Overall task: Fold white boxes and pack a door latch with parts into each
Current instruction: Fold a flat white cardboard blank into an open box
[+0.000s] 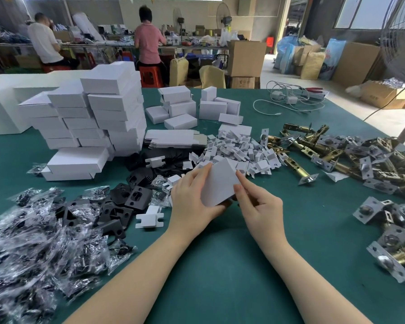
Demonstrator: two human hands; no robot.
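A white box (220, 183) is held tilted above the green table (220, 265), between both hands. My left hand (192, 197) grips its left side and underside, thumb along the upper edge. My right hand (257, 202) pinches its right edge with thumb and forefinger. Brass door latches (337, 155) lie heaped at the right. Flat unfolded box blanks (173, 137) are stacked behind. White folded inserts (239, 150) form a pile just beyond the box. Black strike plates (129, 197) and bagged screws (33, 242) lie at the left.
Closed white boxes (91, 122) stand stacked at the left back, more folded boxes (197, 106) behind the centre. White cables and chargers (288, 99) lie at the far right. Two people work at a bench in the background, and a fan stands at the right edge.
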